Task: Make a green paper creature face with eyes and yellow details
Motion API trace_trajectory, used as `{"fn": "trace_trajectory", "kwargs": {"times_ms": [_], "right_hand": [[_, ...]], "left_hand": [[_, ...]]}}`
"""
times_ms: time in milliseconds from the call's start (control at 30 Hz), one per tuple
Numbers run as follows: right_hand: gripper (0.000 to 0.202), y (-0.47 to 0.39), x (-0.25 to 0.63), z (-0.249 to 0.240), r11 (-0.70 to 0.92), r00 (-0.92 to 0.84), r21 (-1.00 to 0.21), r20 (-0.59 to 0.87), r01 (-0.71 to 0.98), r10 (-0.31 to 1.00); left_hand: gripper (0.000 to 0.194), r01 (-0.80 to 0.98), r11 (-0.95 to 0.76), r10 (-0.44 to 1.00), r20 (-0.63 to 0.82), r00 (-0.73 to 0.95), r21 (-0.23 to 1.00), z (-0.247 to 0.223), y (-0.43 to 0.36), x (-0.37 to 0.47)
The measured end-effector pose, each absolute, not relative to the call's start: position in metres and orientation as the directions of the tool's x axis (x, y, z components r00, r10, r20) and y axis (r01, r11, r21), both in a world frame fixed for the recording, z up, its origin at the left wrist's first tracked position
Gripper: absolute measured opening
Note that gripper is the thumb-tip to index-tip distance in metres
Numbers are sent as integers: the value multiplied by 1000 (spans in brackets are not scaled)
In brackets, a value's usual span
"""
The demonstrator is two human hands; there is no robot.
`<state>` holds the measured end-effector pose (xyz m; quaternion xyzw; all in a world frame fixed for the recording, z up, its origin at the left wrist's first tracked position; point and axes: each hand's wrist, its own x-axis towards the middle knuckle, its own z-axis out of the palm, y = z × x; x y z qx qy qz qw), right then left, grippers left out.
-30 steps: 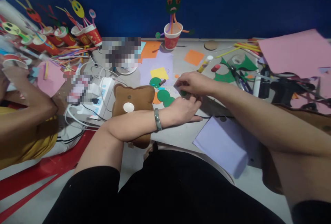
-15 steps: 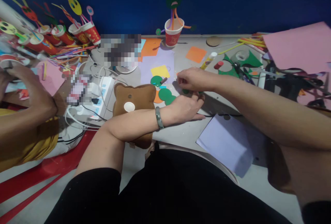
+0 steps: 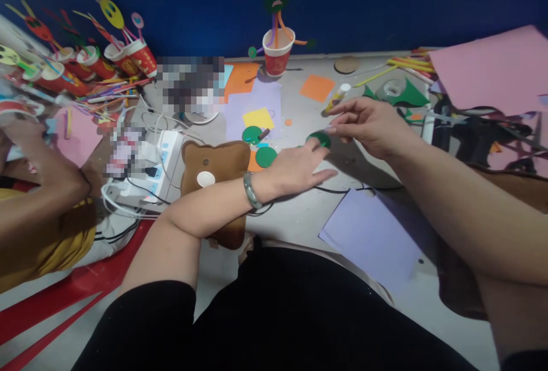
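Observation:
My left hand (image 3: 299, 170), with a green bangle at its wrist, lies low over the table with its fingers spread. Its fingertips rest on a dark green paper disc (image 3: 321, 139). My right hand (image 3: 371, 126) is just right of that disc, thumb and fingers brought together near its edge; whatever small thing they pinch cannot be made out. Left of my left hand is another green disc (image 3: 266, 157), partly over an orange piece (image 3: 256, 162). A yellow glue stick (image 3: 337, 99) stands tilted behind my right hand.
A red cup (image 3: 277, 58) with a green paper face stands at the back. A brown cushion (image 3: 216, 160) and white power strip (image 3: 160, 162) are at left, near another person's arm (image 3: 55, 177). Purple paper (image 3: 368, 234) overhangs the front edge. Pink paper (image 3: 492, 74) lies right.
My right hand has lifted and moved right, away from the small orange disc. My left hand has shifted left and its fingers have spread on the green disc. The view has shifted slightly.

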<state>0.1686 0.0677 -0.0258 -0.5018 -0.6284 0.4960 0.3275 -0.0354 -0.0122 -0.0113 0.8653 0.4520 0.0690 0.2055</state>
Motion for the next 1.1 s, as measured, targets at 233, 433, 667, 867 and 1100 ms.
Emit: {"fn": "trace_trajectory", "kwargs": {"times_ms": [233,433,667,867,1100], "right_hand": [[57,52,166,-13,-49,-288,-983,-99,176,952],[65,42,158,-10,-9,-329,-993,-48,119,943],[49,44,158,-12,-11,-304,-986,-61,165,951],[29,51,160,-10,-77,-319,-956,-170,285,932],[24,50,158,-6,-60,-305,-933,-176,354,936]], "left_hand": [[19,451,-230,939,75,335,862,-22,22,-53],[18,333,-253,932,136,337,908,-31,27,-52],[20,363,-285,936,175,306,887,-32,28,-52],[20,358,-263,944,163,287,896,-31,26,-50],[21,520,-280,941,122,317,807,-26,25,-50]]}}
